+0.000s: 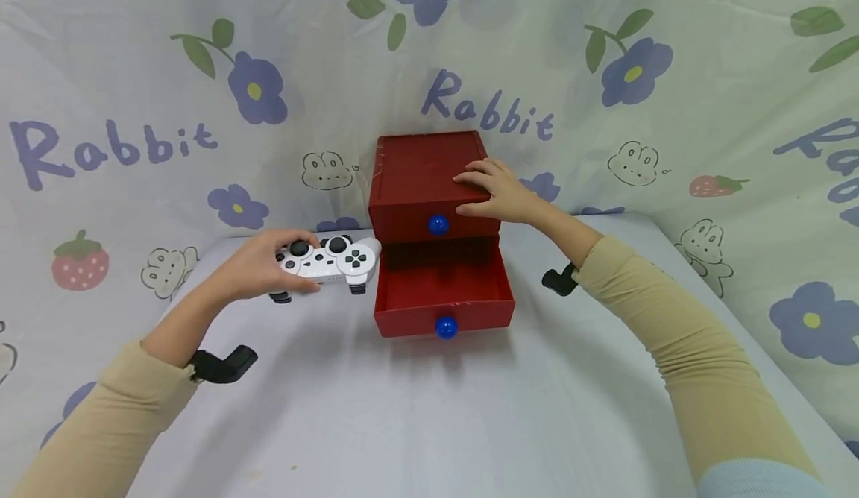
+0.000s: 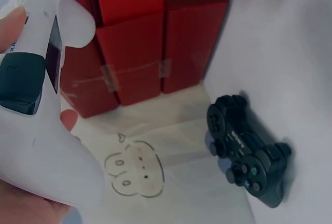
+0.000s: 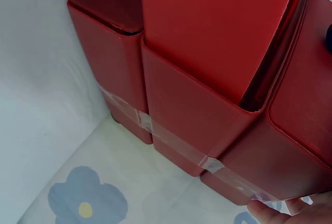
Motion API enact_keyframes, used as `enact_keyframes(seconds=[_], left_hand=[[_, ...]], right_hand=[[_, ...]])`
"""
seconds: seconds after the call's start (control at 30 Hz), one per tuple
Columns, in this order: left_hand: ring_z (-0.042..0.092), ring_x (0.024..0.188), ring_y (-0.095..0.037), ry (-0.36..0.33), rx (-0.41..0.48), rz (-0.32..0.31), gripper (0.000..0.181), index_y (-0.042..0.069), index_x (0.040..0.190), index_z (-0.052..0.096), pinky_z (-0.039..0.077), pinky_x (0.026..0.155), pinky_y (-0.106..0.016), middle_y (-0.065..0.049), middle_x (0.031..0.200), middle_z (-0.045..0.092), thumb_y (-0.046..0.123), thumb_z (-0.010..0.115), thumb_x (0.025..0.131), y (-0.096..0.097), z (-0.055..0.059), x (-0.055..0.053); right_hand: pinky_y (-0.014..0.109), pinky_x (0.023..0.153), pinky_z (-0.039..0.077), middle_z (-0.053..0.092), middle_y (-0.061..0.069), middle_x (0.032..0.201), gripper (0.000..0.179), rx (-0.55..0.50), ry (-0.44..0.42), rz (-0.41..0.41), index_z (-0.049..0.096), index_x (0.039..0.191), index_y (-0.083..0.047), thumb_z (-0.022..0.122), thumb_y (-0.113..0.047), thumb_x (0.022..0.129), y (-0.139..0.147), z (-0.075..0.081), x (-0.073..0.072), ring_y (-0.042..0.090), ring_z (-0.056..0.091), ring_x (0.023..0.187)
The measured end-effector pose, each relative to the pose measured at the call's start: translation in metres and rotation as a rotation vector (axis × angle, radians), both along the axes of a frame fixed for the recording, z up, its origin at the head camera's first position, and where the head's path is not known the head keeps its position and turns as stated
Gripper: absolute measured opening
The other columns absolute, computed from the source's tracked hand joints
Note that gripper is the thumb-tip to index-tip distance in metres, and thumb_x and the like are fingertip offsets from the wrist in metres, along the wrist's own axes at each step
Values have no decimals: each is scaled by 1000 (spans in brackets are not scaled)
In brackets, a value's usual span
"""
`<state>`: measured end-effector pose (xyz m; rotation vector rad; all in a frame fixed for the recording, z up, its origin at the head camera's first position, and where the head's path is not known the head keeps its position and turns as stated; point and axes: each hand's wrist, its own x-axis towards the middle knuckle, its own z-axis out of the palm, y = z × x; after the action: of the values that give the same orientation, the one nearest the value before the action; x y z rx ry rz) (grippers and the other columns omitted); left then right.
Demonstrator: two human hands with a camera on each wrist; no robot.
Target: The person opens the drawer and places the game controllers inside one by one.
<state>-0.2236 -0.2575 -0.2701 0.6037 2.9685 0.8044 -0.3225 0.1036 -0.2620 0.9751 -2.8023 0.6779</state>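
My left hand grips a white game controller by one end, in the air to the left of a red drawer box. My right hand rests on the box's top right edge, fingers spread over the top. Below the top drawer, which has a blue knob, another drawer is pulled out, its visible floor bare. It has its own blue knob. The wrist views show three tiers, with the middle one drawn out. In the left wrist view a black game controller lies beside the box.
The box stands on a white-covered table against a hanging cloth printed with flowers, rabbits and strawberries. Clear tape runs across the box's side. A black wrist mount sticks out by the left sleeve.
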Motion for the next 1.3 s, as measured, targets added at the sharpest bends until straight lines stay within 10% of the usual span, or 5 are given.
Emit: enact_keyframes(seconds=[0.63,1.3], left_hand=[[40,82,-17,4,-32,-84,50,25,97,51,39,59,-27,0,89,48,43,72,56,56,9,2],[42,82,-16,5,-28,-100,49,27,96,52,39,63,-28,1,91,51,48,69,55,124,-10,-9]], right_hand=[[43,94,23,28,5,129,54,-2,-5,-7,43,120,-19,57,-40,72,-1,0,1,22,15,120],[43,93,23,28,4,129,55,3,9,-28,44,120,-21,57,-42,71,-1,-3,-3,21,15,120]])
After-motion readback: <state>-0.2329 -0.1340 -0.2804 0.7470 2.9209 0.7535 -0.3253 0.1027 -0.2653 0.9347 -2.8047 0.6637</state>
